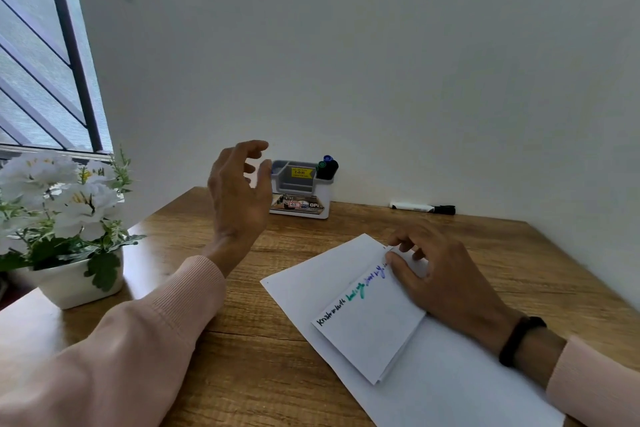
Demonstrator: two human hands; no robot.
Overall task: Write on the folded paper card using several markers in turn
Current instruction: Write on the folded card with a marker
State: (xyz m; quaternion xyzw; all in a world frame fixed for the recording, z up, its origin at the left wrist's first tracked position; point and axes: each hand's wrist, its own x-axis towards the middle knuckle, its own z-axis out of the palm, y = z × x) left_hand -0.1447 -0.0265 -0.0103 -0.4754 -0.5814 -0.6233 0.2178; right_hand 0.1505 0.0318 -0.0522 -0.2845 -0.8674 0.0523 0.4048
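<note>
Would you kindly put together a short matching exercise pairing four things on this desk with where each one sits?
Things:
1. folded card
2. black marker
3. flower pot
4. desk organizer

Places:
A. lying by the wall, right of the organizer
B. at the desk's left edge, near the window
C. on a white sheet, under the right hand
D. against the back wall, just beyond the raised left hand

Pairs: 1-C, 2-A, 3-B, 4-D

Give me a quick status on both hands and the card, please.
Left hand raised, open, empty, near the organizer. Right hand pressing the folded card, no marker in its grip. Card carries black, green and blue writing. Nothing in the way.
</note>
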